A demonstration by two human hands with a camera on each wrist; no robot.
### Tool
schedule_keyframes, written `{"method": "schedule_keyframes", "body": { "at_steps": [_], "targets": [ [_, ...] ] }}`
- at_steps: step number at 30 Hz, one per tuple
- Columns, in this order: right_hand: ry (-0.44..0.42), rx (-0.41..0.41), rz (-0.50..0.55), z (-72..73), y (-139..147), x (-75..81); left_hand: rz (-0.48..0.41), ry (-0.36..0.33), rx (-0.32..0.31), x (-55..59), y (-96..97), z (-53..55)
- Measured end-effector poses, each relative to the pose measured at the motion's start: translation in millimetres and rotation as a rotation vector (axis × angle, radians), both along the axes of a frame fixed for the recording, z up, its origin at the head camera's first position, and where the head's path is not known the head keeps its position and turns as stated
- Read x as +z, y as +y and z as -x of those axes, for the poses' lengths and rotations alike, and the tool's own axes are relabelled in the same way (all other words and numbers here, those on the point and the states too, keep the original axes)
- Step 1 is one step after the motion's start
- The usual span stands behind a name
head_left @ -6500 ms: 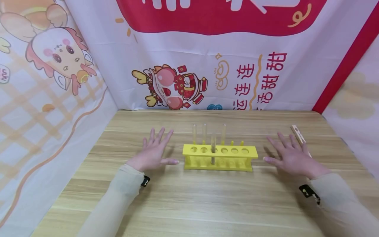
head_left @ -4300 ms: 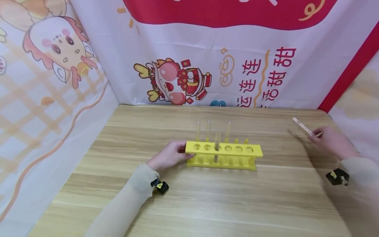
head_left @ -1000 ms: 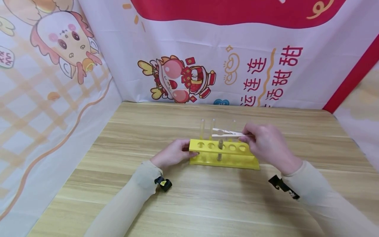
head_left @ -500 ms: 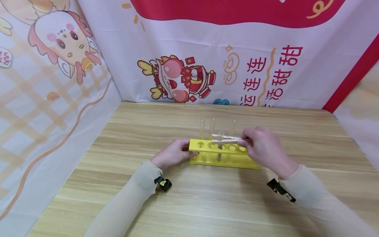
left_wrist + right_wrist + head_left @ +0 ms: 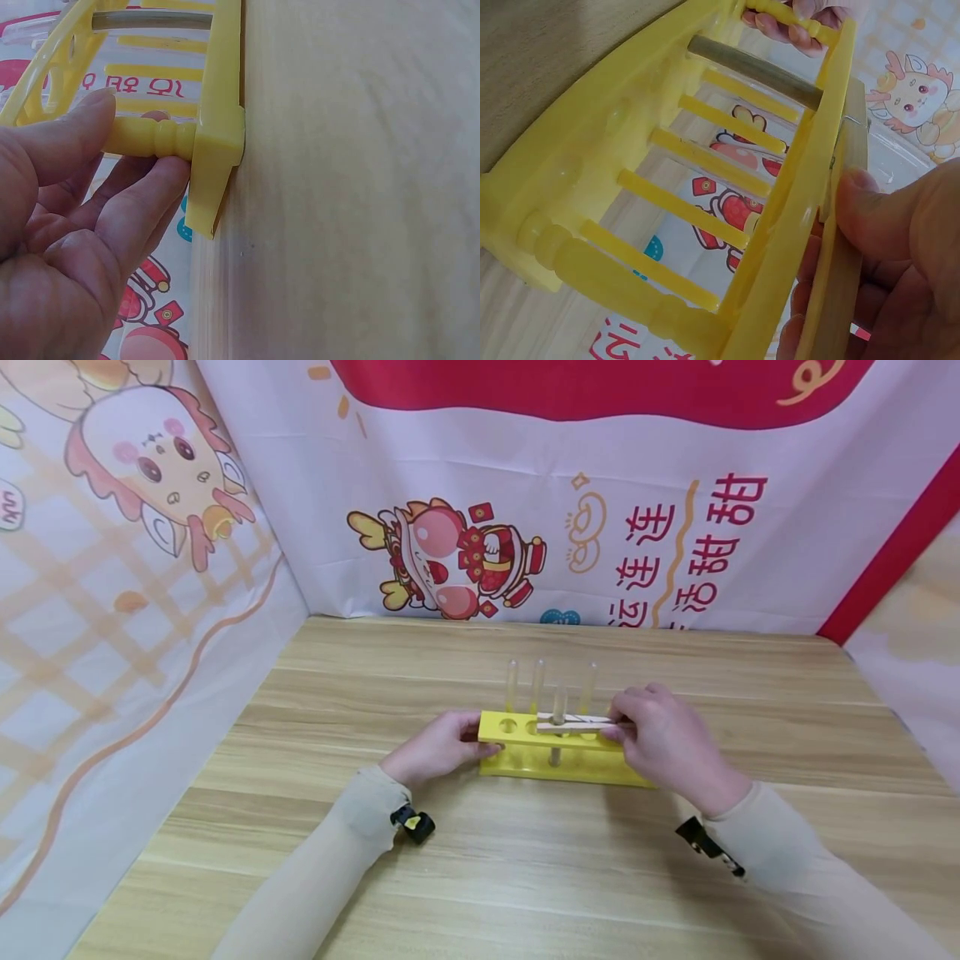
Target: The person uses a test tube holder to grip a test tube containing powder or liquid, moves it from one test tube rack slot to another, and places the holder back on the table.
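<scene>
A yellow test tube rack [image 5: 491, 725] stands on the table. My left hand [image 5: 437, 749] holds its left end, with thumb and fingers around the yellow end post [image 5: 139, 136] in the left wrist view. One test tube [image 5: 560, 702] with greyish-brown contents stands upright in a middle hole; its lower part [image 5: 757, 71] shows between the rack's plates. My right hand [image 5: 671, 747] grips a wooden test tube clamp [image 5: 577, 724] by its handle end. The clamp lies level just over the top plate, its two arms around the tube. Whether they press the glass I cannot tell.
Behind the rack's top plate, clear test tubes [image 5: 512, 685] stand upside down on yellow pegs. A wood-grain table [image 5: 480, 877] extends around the rack. Printed cloth [image 5: 465, 452] hangs behind the table and at both sides.
Earlier, my left hand took hold of the rack and my right hand picked the clamp up from the table. Over the last second the clamp has come down around the tube to the top plate.
</scene>
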State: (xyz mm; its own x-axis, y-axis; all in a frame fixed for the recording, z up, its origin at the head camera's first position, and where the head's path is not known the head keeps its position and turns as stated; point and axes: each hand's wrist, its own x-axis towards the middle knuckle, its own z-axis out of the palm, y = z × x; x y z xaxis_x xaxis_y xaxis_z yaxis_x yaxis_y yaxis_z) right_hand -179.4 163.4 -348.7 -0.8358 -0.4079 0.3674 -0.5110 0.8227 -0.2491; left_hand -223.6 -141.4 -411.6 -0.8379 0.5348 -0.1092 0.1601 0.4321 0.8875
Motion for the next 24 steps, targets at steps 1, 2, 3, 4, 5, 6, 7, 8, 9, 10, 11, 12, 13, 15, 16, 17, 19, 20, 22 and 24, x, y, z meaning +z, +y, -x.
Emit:
{"method": "schedule_keyframes", "body": {
  "at_steps": [1,2,3,4,5,6,7,8,9,10,11,12,13,15,16,17,19,20,22,24],
  "targets": [
    [-0.003,-0.001,-0.004,-0.3,0.3,0.0,0.001,0.001,0.000,0.4,0.1,-0.1],
    [-0.006,-0.002,-0.008,-0.5,0.5,0.1,0.000,0.003,-0.001,0.5,0.0,-0.3],
    [-0.010,-0.002,-0.011,-0.8,0.7,0.3,-0.001,0.004,-0.001,0.7,-0.1,-0.5],
    [-0.012,0.002,-0.011,-0.9,1.0,0.4,0.000,0.004,-0.002,0.7,-0.2,-0.5],
    [-0.016,0.005,-0.011,-1.0,1.2,0.6,0.002,0.004,-0.001,1.0,-0.1,-0.8],
    [-0.018,0.010,-0.010,-1.0,1.4,0.6,0.002,0.004,-0.001,1.0,-0.2,-0.8],
    [-0.019,0.014,-0.010,-1.2,1.7,0.5,0.001,0.004,-0.001,0.8,-0.3,-0.8],
    [-0.020,0.017,-0.007,-1.3,1.9,0.4,-0.002,0.003,-0.002,0.6,-0.3,-0.7],
    [-0.021,0.021,-0.002,-1.4,2.1,0.3,-0.002,0.002,-0.001,0.5,-0.2,-0.7],
    [-0.022,0.026,0.003,-1.6,2.2,0.2,-0.004,0.000,0.000,0.4,-0.2,-0.7],
    [-0.022,0.027,0.008,-1.8,2.3,0.2,-0.005,0.000,0.000,0.3,0.0,-0.8],
    [-0.024,0.028,0.013,-2.0,2.4,0.2,-0.007,0.001,0.001,0.1,0.1,-0.8],
    [-0.024,0.028,0.017,-2.3,2.4,0.3,-0.008,0.000,0.002,0.0,0.2,-0.9],
    [-0.026,0.026,0.027,-2.7,2.3,0.7,-0.005,0.004,0.004,0.0,0.3,-1.1],
    [-0.025,0.024,0.029,-3.0,2.1,1.1,-0.004,0.006,0.003,0.2,0.3,-1.4],
    [-0.025,0.022,0.033,-3.3,1.9,1.7,-0.003,0.010,0.002,0.2,0.3,-1.4],
    [-0.018,0.020,0.041,-4.0,1.5,3.3,-0.001,0.016,-0.001,0.3,0.4,-1.7],
    [-0.011,0.022,0.045,-4.3,1.4,4.3,-0.001,0.019,-0.003,0.3,0.4,-1.9],
    [0.002,0.026,0.051,-5.3,1.1,6.8,-0.001,0.023,-0.006,0.2,0.4,-1.9],
    [0.011,0.030,0.055,-5.8,1.2,9.6,-0.002,0.023,-0.009,0.0,0.4,-1.9]
  ]
}}
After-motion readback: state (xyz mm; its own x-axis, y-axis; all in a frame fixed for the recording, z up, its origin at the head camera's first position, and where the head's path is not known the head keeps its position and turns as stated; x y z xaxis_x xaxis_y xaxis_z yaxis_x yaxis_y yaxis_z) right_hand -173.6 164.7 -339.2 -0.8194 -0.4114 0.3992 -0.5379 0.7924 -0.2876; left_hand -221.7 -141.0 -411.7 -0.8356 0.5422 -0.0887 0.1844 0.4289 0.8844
